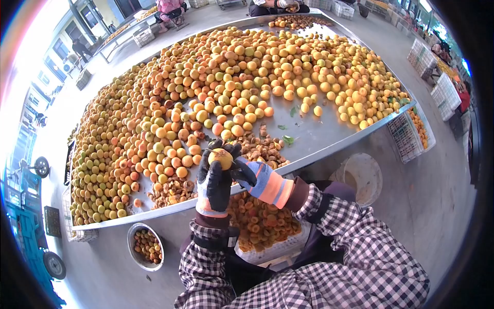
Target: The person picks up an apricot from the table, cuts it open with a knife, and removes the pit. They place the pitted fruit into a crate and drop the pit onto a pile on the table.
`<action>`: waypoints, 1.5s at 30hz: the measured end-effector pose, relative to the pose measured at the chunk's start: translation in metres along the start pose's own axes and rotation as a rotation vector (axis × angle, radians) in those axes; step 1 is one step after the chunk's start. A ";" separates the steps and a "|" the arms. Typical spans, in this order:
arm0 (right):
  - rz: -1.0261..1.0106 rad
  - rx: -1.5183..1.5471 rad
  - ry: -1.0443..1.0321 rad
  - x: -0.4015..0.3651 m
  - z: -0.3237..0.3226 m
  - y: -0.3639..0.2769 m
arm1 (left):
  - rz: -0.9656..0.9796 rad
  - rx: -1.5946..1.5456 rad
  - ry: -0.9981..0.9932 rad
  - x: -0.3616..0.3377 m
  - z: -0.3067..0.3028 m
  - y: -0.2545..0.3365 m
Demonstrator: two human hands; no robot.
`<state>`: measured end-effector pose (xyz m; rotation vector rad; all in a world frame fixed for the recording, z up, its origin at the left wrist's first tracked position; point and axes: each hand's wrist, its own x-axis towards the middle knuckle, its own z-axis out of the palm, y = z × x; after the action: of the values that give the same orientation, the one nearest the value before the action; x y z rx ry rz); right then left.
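Gloved in black, my left hand (214, 177) holds a yellow-orange apricot (221, 158) upright at the near edge of the metal table (329, 147). My right hand (250, 172), in a black, blue and orange glove, is closed close against the fruit's right side; what its fingers grip is too small to make out. Behind the hands lie brown pits (262, 149), with another heap of pits (174, 191) to the left. Whole apricots (226, 67) cover much of the table. Below my wrists sits a white crate of split apricots (265, 226).
A metal bowl of fruit (147, 247) stands on the floor at the lower left. On the right are a whitish bucket (360, 180) and a white crate (406, 136) beside the table. Another person (278, 7) sits at the far edge.
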<state>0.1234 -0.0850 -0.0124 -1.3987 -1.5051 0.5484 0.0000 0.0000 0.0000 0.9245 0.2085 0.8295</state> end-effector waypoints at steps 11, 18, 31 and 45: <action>-0.067 -0.002 0.123 -0.006 -0.001 0.000 | 0.032 0.177 0.077 0.002 -0.001 -0.002; -0.008 -0.004 0.103 0.004 0.010 0.007 | -0.146 0.027 0.172 0.000 0.000 -0.005; 0.036 -0.041 0.161 -0.003 0.024 0.013 | -0.310 -0.363 0.246 -0.005 -0.002 -0.021; 0.201 -0.201 0.099 0.007 0.028 0.012 | -0.290 -0.344 0.241 0.009 0.001 -0.014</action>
<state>0.1068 -0.0674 -0.0318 -1.7214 -1.3783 0.4525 0.0145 0.0012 -0.0089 0.4569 0.3860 0.6777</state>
